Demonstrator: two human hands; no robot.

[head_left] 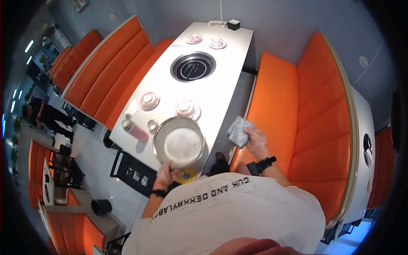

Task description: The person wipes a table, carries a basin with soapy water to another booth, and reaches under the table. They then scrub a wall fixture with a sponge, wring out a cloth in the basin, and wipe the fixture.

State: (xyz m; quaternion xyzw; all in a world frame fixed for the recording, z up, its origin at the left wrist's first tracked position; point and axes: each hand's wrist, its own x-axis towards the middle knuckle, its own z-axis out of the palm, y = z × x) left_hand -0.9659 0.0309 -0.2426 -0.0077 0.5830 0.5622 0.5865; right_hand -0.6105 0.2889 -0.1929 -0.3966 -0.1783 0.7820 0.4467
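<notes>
My left hand grips the near rim of a round metal basin, which is at the near end of the long white table. The basin's inside looks pale, and I cannot tell whether it holds liquid. Over the orange bench on the right, my right hand is closed around a grey, shiny-looking cloth or scrubbing pad. Just below the basin, a yellow object shows in part; its kind is unclear. A bottle with pink contents and a small cup stand left of the basin.
Stacked dishes sit at several places on the white table. A round cooktop is set into it. Orange benches flank both sides. A black box stands at the far end. Another person is at far left.
</notes>
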